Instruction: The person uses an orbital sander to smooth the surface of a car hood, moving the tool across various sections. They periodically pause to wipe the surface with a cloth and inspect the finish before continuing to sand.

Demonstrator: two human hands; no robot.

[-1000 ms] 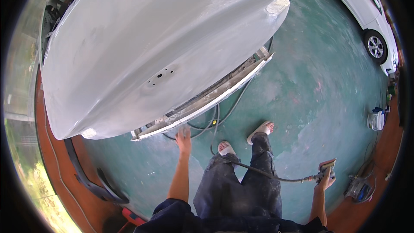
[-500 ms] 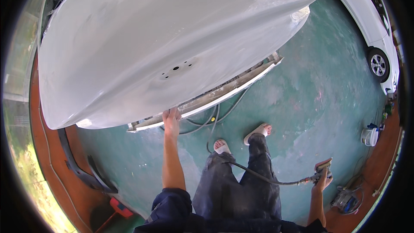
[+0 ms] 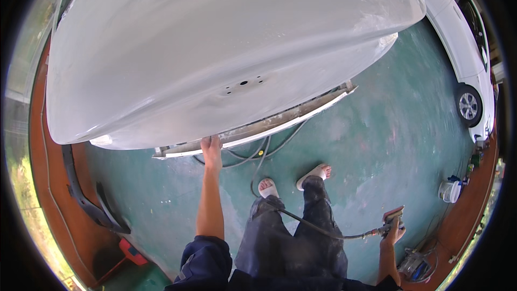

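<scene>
A large grey-white car body panel, curved and with a few small holes low in its middle, fills the top of the view. My left hand is closed over its lower edge, fingertips hidden behind the rim. Off to the right, away from the panel, my right hand grips an air sander with a flat pad tilted outward. A dark air hose runs from the sander across my legs.
Below the panel is a pale bumper-like strip, with hose coils on the green floor. A white car stands at right, near a white bucket and a clear-bodied machine. Black trim pieces and a red dustpan-like tool lie left.
The view has turned slightly, so the panel's right end sits lower in the picture. My left hand stays on the panel edge; my right hand and the sander appear a little further left.
</scene>
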